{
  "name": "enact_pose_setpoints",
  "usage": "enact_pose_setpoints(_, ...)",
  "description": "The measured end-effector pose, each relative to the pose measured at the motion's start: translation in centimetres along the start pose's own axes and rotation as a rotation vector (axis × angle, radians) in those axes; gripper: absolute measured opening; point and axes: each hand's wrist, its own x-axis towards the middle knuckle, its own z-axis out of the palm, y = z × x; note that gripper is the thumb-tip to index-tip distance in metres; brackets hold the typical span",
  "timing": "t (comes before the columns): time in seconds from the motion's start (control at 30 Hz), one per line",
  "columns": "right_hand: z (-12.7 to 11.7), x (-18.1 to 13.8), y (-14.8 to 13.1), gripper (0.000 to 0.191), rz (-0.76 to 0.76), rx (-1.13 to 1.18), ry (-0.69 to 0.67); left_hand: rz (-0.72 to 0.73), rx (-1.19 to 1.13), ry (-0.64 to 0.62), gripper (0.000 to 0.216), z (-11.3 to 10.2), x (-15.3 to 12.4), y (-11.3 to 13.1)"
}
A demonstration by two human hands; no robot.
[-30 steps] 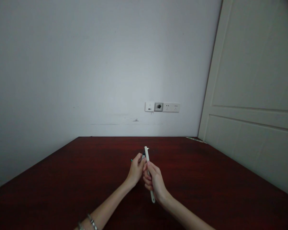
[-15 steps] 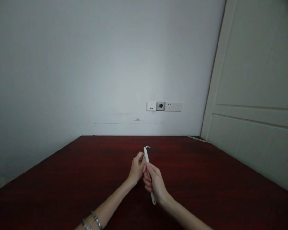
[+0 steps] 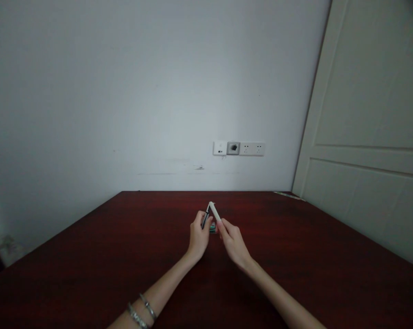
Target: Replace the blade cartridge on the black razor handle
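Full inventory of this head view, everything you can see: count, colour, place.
Tabletop: 1, dark red, under the hands
Wall: 1, pale grey, behind the tabletop
Wall plates: one row, white with one grey, low on the wall
Panelled surface: 1, pale, right side, probably a door
Thin strip: 1, pale, tabletop's far right corner
White stick: 1, white, in the right hand
Slim object: 1, dark and pale, in the left hand
Small object: 1, partly green, between the hands, support unclear
Bracelets: 2, silver-coloured, left forearm
Hands: 2, bare, centre
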Motion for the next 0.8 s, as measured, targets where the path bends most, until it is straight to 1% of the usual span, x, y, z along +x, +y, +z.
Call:
enact_pose_setpoints(0.13,-0.2,0.1,0.1,0.039,0.016,-0.017,0.015,0.001,0.041,0.012,0.019,-0.1,0.0,-0.1)
enact_pose_setpoints(0.23,-0.1,0.1,0.3,0.040,0.031,-0.001,-0.045,0.003,0.041,-0.001,0.019,-0.1,0.0,-0.2)
enact_pose_setpoints(0.3,-0.1,0.2,0.5,0.041,0.037,0.005,-0.059,0.007,0.038,-0.011,0.019,0.0,0.0,-0.2)
enact_pose_setpoints(0.43,-0.3,0.4,1.2,0.043,0.064,0.043,0.010,0.018,0.034,-0.007,0.020,0.0,-0.1,-0.2)
enact_pose_setpoints(0.57,-0.3,0.5,1.5,0.042,0.069,0.067,-0.054,0.022,0.007,-0.034,0.019,0.1,0.0,-0.2)
enact_pose_setpoints(0.63,-0.4,0.6,1.5,0.042,0.085,0.096,-0.064,0.018,-0.012,-0.037,0.020,0.0,0.0,-0.3)
enact_pose_setpoints(0.7,-0.4,0.8,1.5,0.042,0.130,0.160,-0.034,-0.004,-0.054,-0.027,0.022,0.0,0.0,-0.4)
enact_pose_setpoints(0.8,-0.7,1.1,1.2,0.039,0.206,0.289,0.017,-0.124,-0.191,-0.040,0.028,0.0,0.1,-0.5)
